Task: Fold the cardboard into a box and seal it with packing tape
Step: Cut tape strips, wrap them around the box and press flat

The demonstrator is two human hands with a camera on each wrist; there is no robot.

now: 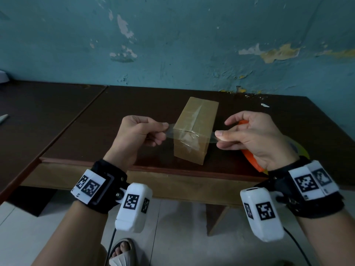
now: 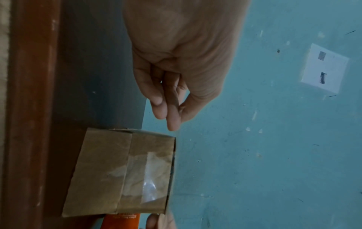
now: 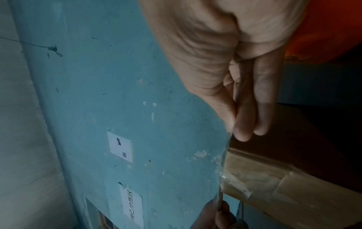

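A: Dark wooden table [image 1: 134,104], peeling blue wall; contents?
B: Box [image 1: 194,131], folded, near front edge. Clear tape strip [image 1: 189,135] stretched above it, left hand [image 1: 134,135] and right hand [image 1: 255,137] pinching its ends.
A: Handling?
B: Keep it taut, centre over seam, lower evenly.

The box [image 1: 196,129] is matt brown cardboard banded with glossy, wrinkled clear tape [image 1: 189,134], standing on a dark, smooth wooden desk [image 1: 134,104] with a reddish edge, before a rough, peeling teal-painted wall [image 1: 192,45].
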